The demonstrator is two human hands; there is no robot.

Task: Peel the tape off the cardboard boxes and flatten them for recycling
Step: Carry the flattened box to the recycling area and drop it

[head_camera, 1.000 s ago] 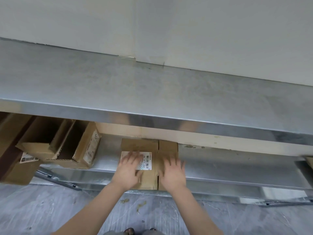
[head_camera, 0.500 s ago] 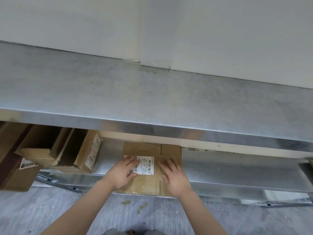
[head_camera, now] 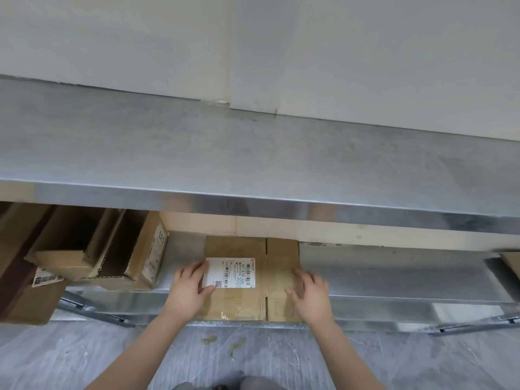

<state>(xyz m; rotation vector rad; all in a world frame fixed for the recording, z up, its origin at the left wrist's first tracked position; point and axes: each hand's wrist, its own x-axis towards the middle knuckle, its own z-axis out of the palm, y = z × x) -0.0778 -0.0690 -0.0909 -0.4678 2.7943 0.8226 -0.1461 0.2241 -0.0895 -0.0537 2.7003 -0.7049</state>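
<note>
A flattened brown cardboard box [head_camera: 278, 277] with a white barcode label [head_camera: 233, 273] lies on the lower steel shelf [head_camera: 394, 274], its near edge hanging over the shelf's front. My left hand [head_camera: 190, 287] rests on its left edge, fingers on the label's corner and thumb on the cardboard. My right hand [head_camera: 311, 291] lies on the box's right edge with fingers loosely bent; it is slightly blurred. Clear tape glints near the box's front edge [head_camera: 225, 313].
Open unflattened cardboard boxes [head_camera: 112, 254] stand on the lower shelf to the left, with another box [head_camera: 25, 294] beyond them. The steel tabletop [head_camera: 253, 159] overhangs the shelf. A cardboard corner [head_camera: 510, 263] shows at far right. Tape scraps [head_camera: 222, 343] lie on the floor.
Both hands have slid apart from the top of the flattened box to its left and right edges, and the box has come nearer to me on the shelf.
</note>
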